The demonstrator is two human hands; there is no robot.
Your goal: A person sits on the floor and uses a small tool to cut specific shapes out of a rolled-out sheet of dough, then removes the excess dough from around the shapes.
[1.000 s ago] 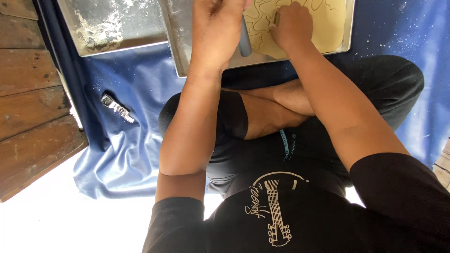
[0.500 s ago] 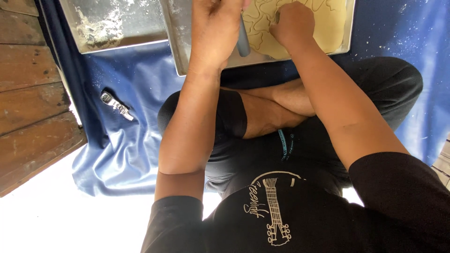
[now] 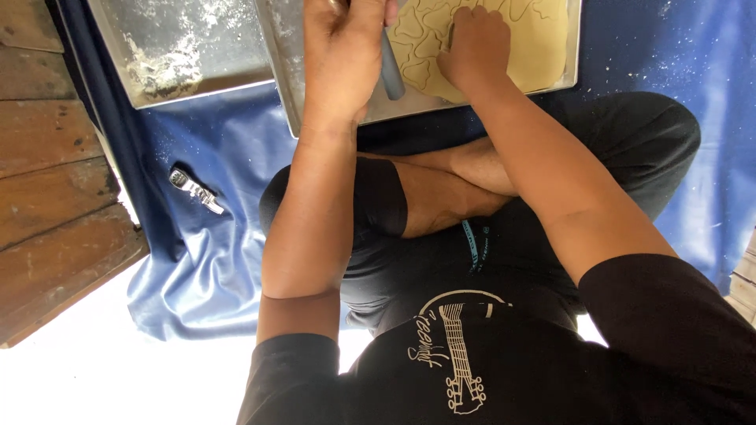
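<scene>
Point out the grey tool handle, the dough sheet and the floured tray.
grey tool handle (image 3: 391,72), head view, middle of the shaft below the left hand.
dough sheet (image 3: 535,47), head view, bare uncut area.
floured tray (image 3: 197,39), head view, bare metal base.

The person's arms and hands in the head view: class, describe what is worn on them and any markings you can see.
Both forearms are bare. The left hand and right hand wear no gloves, and no rings or watch show. Short black sleeves cover the upper arms, part of a black shirt with a pale guitar drawing on the chest.
</scene>
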